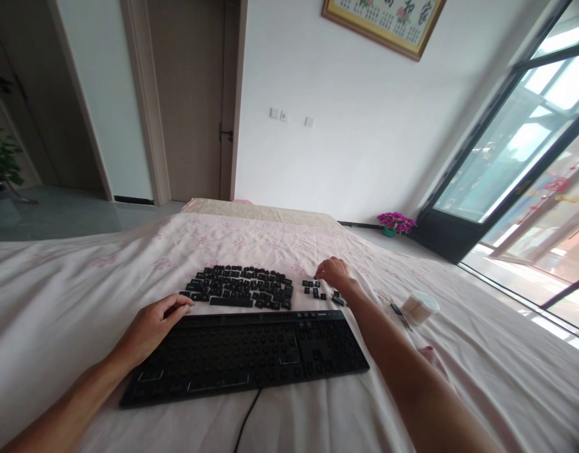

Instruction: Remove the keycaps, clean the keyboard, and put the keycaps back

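A black keyboard [270, 352] with its keycaps off lies on the bed, its cable running toward me. Beyond it, loose black keycaps [242, 286] are laid out in rows, with a smaller group of keycaps [313, 289] to their right. My left hand [160, 321] is at the keyboard's upper left corner, fingers curled and pressed together beside the rows; anything between them is too small to make out. Over the far edge of the smaller group, my right hand [334, 272] has its fingers bent down and closed at a small dark keycap by the fingertips.
To the right of my right forearm stands a clear round tub of cotton swabs [419, 307], with a thin dark-handled tool [397, 309] beside it. A pale flowered sheet [143, 251] covers the bed, with wrinkles. Pink flowers [396, 221] stand on the floor by the glass door.
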Motion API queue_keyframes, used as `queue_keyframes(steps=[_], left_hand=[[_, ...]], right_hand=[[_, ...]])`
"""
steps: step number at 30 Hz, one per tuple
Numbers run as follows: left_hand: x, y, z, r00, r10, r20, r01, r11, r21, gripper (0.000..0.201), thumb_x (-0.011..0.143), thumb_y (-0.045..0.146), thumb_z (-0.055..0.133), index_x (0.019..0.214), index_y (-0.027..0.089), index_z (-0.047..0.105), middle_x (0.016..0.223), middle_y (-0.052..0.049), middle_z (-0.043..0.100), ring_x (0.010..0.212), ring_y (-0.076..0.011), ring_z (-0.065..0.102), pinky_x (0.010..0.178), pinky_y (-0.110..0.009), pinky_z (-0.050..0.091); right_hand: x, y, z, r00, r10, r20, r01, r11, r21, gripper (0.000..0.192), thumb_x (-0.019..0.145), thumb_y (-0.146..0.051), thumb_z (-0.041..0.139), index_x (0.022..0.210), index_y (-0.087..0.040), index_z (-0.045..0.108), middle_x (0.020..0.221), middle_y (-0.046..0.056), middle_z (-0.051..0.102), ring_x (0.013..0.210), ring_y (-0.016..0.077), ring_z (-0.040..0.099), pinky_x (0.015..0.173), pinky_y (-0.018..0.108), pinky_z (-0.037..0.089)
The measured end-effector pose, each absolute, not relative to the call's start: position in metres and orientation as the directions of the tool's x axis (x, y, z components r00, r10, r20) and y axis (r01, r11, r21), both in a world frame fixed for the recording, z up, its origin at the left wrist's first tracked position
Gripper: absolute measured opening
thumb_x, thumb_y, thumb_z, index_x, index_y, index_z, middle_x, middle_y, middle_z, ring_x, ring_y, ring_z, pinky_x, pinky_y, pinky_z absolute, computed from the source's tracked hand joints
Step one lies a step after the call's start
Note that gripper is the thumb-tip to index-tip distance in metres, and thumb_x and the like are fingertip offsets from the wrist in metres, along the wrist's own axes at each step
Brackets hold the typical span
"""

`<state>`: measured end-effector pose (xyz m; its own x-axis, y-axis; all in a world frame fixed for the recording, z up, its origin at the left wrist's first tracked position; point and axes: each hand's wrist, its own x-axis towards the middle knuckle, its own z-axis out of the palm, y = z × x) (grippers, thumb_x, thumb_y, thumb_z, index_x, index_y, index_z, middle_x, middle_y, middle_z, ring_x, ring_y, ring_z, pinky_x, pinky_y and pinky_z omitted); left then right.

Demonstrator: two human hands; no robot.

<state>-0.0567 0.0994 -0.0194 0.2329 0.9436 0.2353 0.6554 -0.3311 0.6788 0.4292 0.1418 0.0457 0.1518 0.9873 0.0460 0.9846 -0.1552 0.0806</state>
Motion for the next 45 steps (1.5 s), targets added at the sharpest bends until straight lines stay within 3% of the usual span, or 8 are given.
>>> queue_keyframes(steps=[10,18,25,31,45], left_hand=[[-0.056,0.098,-0.018,0.241,0.948,0.208,0.651,-0.316,0.690,0.035,0.086,0.050,0.047,0.100,0.024,0.066,0.101,0.000,0.072,0.096,-0.0214,0.065,0.085,-0.025,0.046],[-0.056,0.096,-0.015,0.236,0.947,0.220,0.659,-0.322,0.680,0.037,0.085,0.052,0.046,0.100,0.025,0.066,0.101,0.000,0.072,0.095,-0.0220,0.065,0.085,-0.026,0.047],[-0.057,0.098,-0.016,0.247,0.945,0.216,0.666,-0.327,0.671,0.036,0.086,0.050,0.046,0.101,0.024,0.066,0.102,0.000,0.071,0.096,-0.0214,0.064,0.086,-0.025,0.045],[-0.056,0.097,-0.017,0.227,0.947,0.229,0.672,-0.323,0.667,0.034,0.084,0.049,0.048,0.099,0.025,0.068,0.100,0.002,0.072,0.093,-0.0198,0.065,0.080,-0.022,0.046],[-0.058,0.099,-0.020,0.227,0.943,0.245,0.674,-0.333,0.659,0.035,0.084,0.049,0.047,0.100,0.025,0.067,0.100,0.001,0.072,0.095,-0.0213,0.065,0.084,-0.024,0.046]], right_hand=[[0.428,0.140,0.045,0.111,0.994,0.009,0.990,-0.111,0.088,0.019,0.078,-0.031,0.067,0.093,-0.030,0.078,0.092,0.004,0.074,0.105,0.0213,0.056,0.089,0.029,0.035],[0.420,0.132,0.049,0.059,0.996,0.070,0.993,-0.066,0.102,0.019,0.083,-0.025,0.064,0.094,-0.022,0.079,0.094,0.011,0.072,0.105,0.0235,0.056,0.088,0.030,0.036],[0.405,0.081,0.064,0.018,0.979,0.203,0.998,-0.029,0.053,0.029,0.094,-0.034,0.049,0.109,-0.029,0.073,0.107,0.002,0.071,0.104,0.0203,0.054,0.087,0.027,0.036],[0.372,-0.005,0.052,-0.175,0.924,0.340,0.981,0.194,-0.022,0.026,0.095,-0.036,0.051,0.104,-0.027,0.074,0.094,0.003,0.071,0.092,0.0190,0.053,0.084,0.029,0.038],[0.356,-0.035,0.035,-0.215,0.912,0.349,0.976,0.210,0.053,0.024,0.096,-0.030,0.049,0.096,-0.024,0.073,0.085,0.005,0.067,0.087,0.0204,0.049,0.078,0.032,0.036]])
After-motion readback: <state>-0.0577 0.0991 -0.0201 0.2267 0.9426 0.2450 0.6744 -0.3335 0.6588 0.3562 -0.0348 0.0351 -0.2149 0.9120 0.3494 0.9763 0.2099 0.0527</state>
